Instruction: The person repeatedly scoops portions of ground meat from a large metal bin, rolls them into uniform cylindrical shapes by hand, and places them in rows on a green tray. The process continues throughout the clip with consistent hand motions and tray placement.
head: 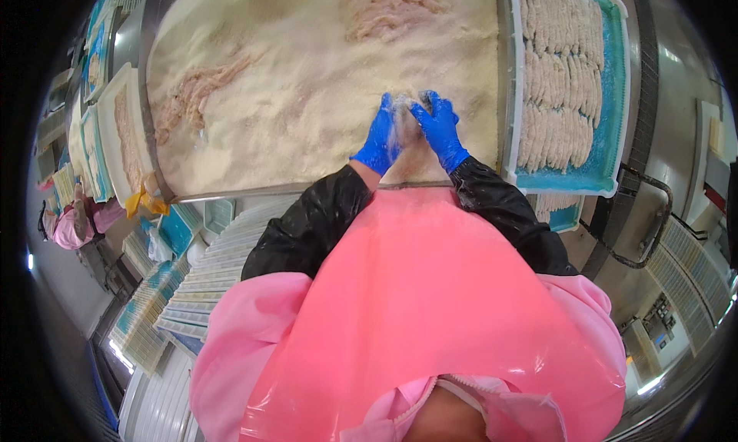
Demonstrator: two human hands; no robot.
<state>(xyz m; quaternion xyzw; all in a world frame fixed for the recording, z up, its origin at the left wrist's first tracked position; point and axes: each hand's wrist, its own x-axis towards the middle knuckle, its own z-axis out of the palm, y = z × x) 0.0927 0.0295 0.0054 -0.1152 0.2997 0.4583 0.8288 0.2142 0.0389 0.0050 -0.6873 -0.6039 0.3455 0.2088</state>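
Observation:
Both hands wear blue gloves and are close together over a metal-edged table spread with pale crumb coating (277,125). My left hand (380,137) has its fingers bent toward the right one, with loose crumbs on and between them. My right hand (441,129) curves inward, its fingertips dusted with crumbs. What lies between the palms is blurred; a pinkish patch shows below them, and a hold on a piece cannot be made out. Raw pale-pink meat strips lie in one heap (398,12) beyond my hands and in another (199,90) to the left.
At the right, a white-rimmed tray (612,96) with a blue lining holds rows of coated strips (559,79). A white tub (135,84) of raw meat stands left of the table. Stacked trays (230,257) are at the lower left. Another person (75,226) is at the far left.

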